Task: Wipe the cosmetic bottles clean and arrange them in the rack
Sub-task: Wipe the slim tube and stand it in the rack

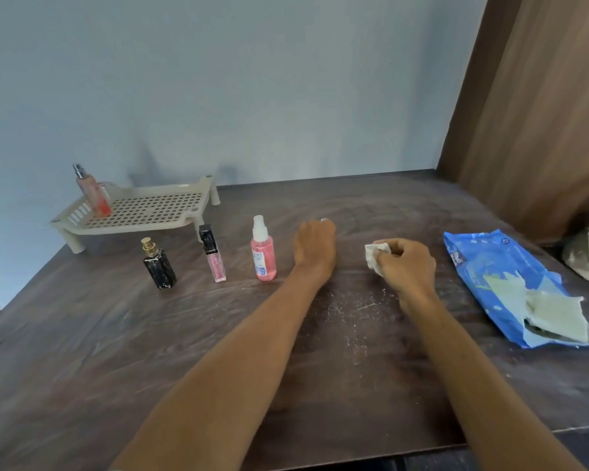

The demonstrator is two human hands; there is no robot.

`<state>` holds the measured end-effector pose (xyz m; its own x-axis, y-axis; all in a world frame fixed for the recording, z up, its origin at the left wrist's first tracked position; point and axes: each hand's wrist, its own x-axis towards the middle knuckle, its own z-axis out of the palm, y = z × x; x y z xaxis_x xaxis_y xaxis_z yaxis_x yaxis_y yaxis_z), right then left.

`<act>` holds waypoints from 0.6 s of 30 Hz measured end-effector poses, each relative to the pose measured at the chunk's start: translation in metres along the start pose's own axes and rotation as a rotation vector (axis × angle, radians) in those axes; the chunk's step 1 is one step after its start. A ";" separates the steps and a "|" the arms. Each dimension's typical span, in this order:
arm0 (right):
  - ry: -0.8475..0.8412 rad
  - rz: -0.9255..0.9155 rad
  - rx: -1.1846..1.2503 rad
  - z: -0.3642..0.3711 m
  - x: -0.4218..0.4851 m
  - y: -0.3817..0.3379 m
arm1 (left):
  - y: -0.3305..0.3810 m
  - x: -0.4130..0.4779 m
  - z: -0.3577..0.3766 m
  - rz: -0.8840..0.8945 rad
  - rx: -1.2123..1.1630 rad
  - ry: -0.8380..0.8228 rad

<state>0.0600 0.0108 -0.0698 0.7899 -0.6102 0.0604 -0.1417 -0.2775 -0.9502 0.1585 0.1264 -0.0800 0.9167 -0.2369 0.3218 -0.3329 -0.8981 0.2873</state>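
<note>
On the dusty dark wood-grain table (pixel 320 368), the right hand (pixel 407 266) grips a crumpled white wipe (pixel 374 254); left of it, the left hand (pixel 315 246) is curled around something small I cannot identify.

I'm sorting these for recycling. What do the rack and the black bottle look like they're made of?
The rack looks like beige moulded plastic, matte, with a perforated grid floor and stubby legs. The black bottle seems to be glossy glass or hard plastic, given its sharp reflections; its gold cap looks metallic, possibly plated plastic.
</note>
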 end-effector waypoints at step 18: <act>0.083 -0.423 0.205 -0.002 -0.089 -0.041 | 0.012 -0.127 -0.081 -0.202 -1.238 -0.084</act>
<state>-0.0053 0.0748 -0.0361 0.7013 -0.5348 0.4713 0.3093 -0.3673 -0.8772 0.0206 0.1760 -0.0446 0.9715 -0.1993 0.1280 -0.1271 0.0178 0.9917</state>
